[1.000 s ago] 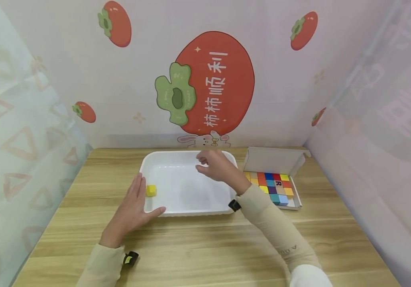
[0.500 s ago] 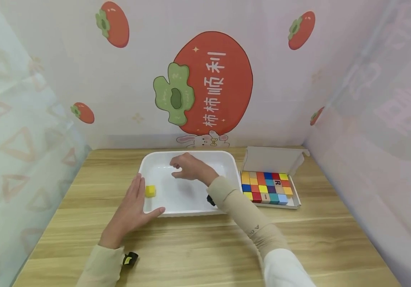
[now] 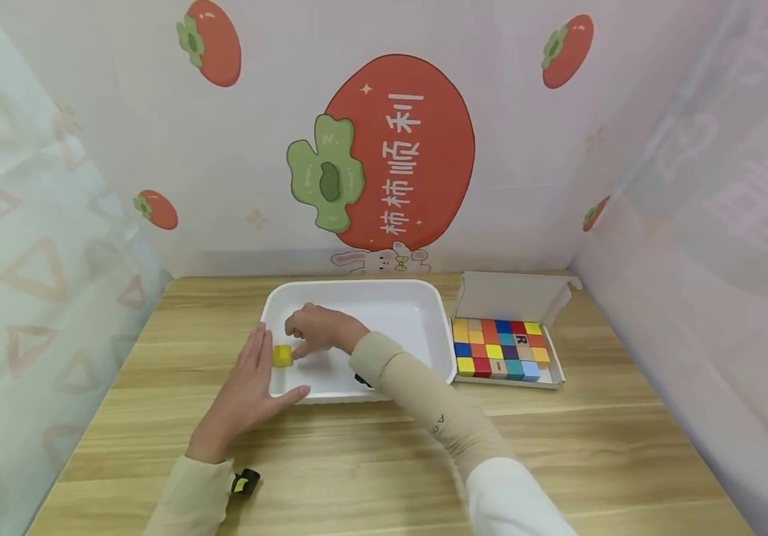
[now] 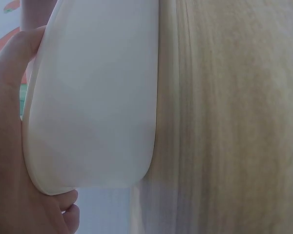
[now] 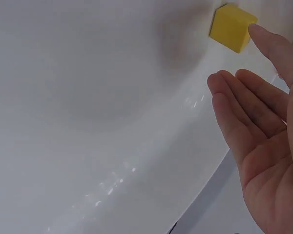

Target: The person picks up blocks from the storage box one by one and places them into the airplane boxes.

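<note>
A single yellow cube (image 3: pixel 282 356) lies at the left end of a white tray (image 3: pixel 390 391), which stands on the wooden table. My right hand (image 3: pixel 319 329) reaches down into the tray just right of the cube, holding nothing. The right wrist view shows its thumb (image 5: pixel 268 41) at the edge of the yellow cube (image 5: pixel 232 28), with the other fingers apart from it; whether the thumb touches cannot be told. At the tray's near left corner my left hand (image 3: pixel 243 391) rests on the rim, fingers along the left side and thumb over the front edge.
Right of the tray stands an open cardboard box (image 3: pixel 554 372) with rows of coloured cubes (image 3: pixel 500 350), its lid (image 3: pixel 507 298) raised at the back. Printed fabric walls (image 3: pixel 256 149) enclose the table (image 3: pixel 370 461) at the back and both sides.
My right hand has moved left and down across the tray to the yellow cube. The left hand, the tray and the cube have stayed in place.
</note>
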Tool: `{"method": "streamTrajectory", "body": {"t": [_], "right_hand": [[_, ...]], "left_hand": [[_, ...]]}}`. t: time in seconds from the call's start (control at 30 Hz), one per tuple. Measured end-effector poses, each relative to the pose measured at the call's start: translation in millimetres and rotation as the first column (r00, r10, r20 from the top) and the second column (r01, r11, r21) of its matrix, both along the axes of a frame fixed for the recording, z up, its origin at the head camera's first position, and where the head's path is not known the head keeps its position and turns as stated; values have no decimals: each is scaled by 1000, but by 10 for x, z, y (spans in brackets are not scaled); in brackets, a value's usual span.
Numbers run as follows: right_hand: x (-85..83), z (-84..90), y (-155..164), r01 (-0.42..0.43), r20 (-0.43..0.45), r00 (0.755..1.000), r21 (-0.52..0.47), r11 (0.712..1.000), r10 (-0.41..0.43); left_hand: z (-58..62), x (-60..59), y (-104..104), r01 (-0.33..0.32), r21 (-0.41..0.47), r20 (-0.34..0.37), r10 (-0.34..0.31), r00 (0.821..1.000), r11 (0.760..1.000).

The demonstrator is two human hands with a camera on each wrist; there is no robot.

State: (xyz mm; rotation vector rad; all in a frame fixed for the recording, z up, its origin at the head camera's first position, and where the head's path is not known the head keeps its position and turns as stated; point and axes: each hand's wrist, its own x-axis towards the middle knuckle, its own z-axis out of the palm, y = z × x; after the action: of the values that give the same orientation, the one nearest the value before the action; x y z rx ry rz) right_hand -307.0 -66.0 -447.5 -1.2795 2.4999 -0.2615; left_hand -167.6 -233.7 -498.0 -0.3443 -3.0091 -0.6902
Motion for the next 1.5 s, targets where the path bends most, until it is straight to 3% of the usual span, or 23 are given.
{"method": "streamTrajectory", "body": {"t": [0.2, 0.5, 0.77, 1.03, 1.5], "right_hand": [[17, -37, -82, 12, 37, 999, 17, 1000, -13], [11, -110, -124, -30, 65, 997, -51, 998, 33], [14, -67, -17, 12, 48, 999, -49, 999, -10], [6, 144, 237, 55, 16, 998, -73, 996, -54], [171, 487, 852, 150, 15, 989, -148, 978, -149]], "left_hand": [[-8, -13, 7, 8, -5, -9, -8, 1000, 1000], [7, -1, 5, 2, -12, -3, -2, 1000, 1000], [9, -1, 11, 3, -5, -9, -3, 1000, 1000], [13, 12, 7, -6, -11, -2, 6, 1000, 1000], [32, 22, 17, -13, -11, 10, 13, 1000, 1000]]}}
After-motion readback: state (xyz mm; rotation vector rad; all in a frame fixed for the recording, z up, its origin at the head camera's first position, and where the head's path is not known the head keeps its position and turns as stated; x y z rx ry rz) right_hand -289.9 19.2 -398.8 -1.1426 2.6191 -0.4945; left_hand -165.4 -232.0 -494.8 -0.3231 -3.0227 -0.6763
